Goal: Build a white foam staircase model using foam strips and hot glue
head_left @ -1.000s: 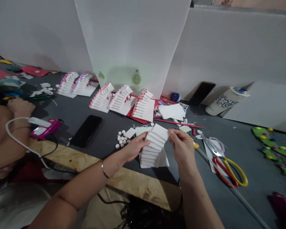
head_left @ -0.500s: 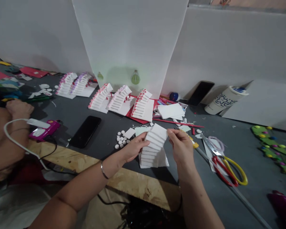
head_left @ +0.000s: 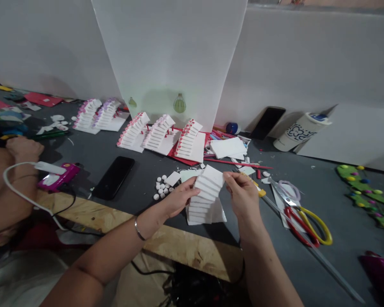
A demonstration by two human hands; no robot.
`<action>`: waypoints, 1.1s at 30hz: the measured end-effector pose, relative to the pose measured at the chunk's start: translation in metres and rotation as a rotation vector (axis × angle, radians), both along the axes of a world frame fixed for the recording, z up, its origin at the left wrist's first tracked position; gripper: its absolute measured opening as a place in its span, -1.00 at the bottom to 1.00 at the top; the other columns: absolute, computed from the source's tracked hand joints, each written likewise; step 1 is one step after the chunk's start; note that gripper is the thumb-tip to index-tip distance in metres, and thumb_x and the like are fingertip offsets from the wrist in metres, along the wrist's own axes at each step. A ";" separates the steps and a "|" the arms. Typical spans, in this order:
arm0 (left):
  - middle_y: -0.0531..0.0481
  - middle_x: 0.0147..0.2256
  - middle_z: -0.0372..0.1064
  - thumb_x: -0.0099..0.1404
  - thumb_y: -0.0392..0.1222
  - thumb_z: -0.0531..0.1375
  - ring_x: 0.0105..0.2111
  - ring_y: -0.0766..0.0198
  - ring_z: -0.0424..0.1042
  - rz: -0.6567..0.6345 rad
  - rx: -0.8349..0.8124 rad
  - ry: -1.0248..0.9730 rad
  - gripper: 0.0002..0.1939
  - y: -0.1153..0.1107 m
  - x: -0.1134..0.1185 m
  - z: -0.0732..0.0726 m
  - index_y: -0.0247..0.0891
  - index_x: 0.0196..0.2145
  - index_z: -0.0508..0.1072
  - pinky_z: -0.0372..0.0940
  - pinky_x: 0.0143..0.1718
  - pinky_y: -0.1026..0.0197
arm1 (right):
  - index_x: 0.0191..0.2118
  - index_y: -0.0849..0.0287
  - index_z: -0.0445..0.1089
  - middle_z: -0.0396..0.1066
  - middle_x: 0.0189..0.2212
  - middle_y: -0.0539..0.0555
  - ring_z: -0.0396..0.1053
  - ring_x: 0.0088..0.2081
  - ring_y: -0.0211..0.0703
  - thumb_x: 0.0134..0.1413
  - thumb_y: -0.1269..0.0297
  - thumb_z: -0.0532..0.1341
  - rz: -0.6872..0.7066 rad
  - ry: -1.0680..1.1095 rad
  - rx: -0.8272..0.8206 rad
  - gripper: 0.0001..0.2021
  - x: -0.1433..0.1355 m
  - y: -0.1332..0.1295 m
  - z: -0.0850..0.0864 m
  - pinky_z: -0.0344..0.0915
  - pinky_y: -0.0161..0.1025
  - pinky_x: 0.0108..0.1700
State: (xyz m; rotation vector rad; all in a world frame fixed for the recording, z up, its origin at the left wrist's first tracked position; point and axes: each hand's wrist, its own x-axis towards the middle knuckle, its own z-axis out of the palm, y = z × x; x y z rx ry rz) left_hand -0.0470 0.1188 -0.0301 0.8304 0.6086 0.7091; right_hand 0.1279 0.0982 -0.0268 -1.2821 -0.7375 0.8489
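Note:
A white stepped card model, like a small curved staircase, stands over the front part of the grey table. My left hand grips its left edge between thumb and fingers. At the upper right corner of the top step, my right hand has thumb and forefinger pinched together. Left of the model lie several small white discs and a small white card. Behind it stand finished-looking stepped models with red and pink dots along one side.
Scissors and a yellow-ended glue-stick-like rod lie to the right. A black phone and a magenta power block are on the left, near another person's arm. A white cup stands at the back right.
The view has shifted very slightly. Both hands keep their hold on the stepped card model, with hardly any movement.

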 end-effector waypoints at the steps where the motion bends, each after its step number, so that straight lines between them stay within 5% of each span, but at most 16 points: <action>1: -0.06 -0.11 0.49 0.08 -0.26 0.29 -0.13 0.16 0.42 0.001 0.005 -0.002 -0.57 0.000 0.000 0.000 -0.23 -0.05 0.47 0.21 -0.12 0.22 | -0.45 0.17 0.49 0.35 -0.58 -0.05 0.19 -0.53 -0.34 -0.18 0.13 0.39 0.002 -0.003 0.001 -0.78 0.000 0.000 0.000 0.15 -0.32 -0.45; 18: -0.05 -0.15 0.51 0.08 -0.26 0.29 -0.16 0.18 0.44 -0.008 0.002 0.011 -0.58 0.001 0.000 0.001 -0.22 -0.05 0.48 0.23 -0.14 0.24 | -0.46 0.19 0.49 0.33 -0.59 -0.05 0.18 -0.53 -0.33 -0.18 0.11 0.38 0.004 -0.009 -0.017 -0.77 0.002 0.001 0.001 0.14 -0.31 -0.45; 33: -0.05 -0.28 0.52 0.03 -0.01 0.39 -0.26 0.21 0.45 0.065 -0.021 0.040 -0.55 0.000 0.001 0.000 -0.27 -0.16 0.48 0.25 -0.19 0.24 | -0.44 0.19 0.49 0.34 -0.60 -0.04 0.20 -0.53 -0.30 -0.19 0.06 0.37 0.052 -0.056 -0.054 -0.72 -0.004 -0.002 0.003 0.15 -0.29 -0.47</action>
